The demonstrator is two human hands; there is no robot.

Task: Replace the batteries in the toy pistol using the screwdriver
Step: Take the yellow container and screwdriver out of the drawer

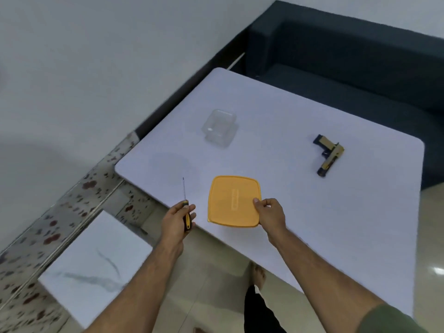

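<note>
Yellow-and-black screwdriver (185, 207) is gripped in the left hand (175, 218) at the near-left edge of the desk (312, 212), shaft pointing away; its thin tip could scratch the top or slip if the hand swings carelessly. Near the far-left edge stands a clear plastic container (219, 128), seemingly empty. The right hand (270, 212) pinches an orange lid (233, 201) partly over the near edge; it may drop if released. The toy pistol (328, 155) lies untouched near the right edge.
</note>
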